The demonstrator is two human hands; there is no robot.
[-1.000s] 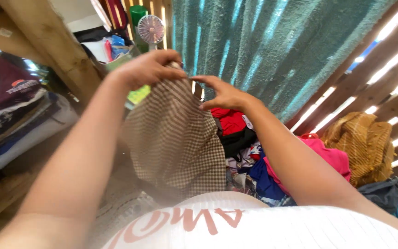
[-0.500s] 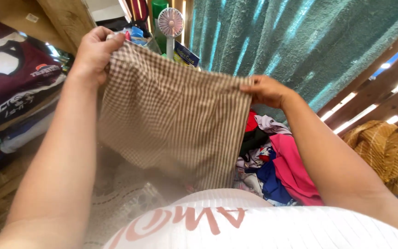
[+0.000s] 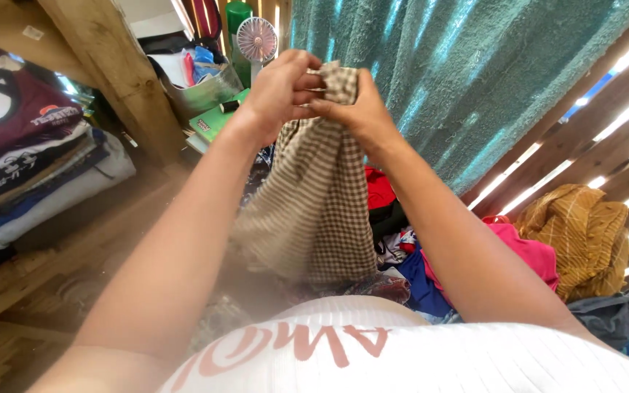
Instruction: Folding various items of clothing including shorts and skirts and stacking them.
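Both hands are up in front of the chest, pinching the top edge of a brown-and-cream checked cloth (image 3: 314, 211). The left hand (image 3: 279, 91) is closed on the bunched fabric from the left side, and the right hand (image 3: 354, 109) grips it from the right, so the two sets of fingers touch at the gathered top. The rest of the checked cloth hangs straight down between the forearms, folded on itself, its lower end just above a messy pile of clothes (image 3: 431, 269) in red, pink, blue and white.

Off to the right of that heap sits a mustard-yellow garment (image 3: 584, 233), crumpled against the slatted wooden wall (image 3: 620, 124). Behind the hands hangs a teal towel-like curtain (image 3: 460, 73). Up top, just left of the hands, there's a small pink fan (image 3: 256, 40) next to a green book (image 3: 216, 120). On the far left a stack of folded shirts (image 3: 23, 167) sits on a shelf beside a thick wooden post (image 3: 114, 73).
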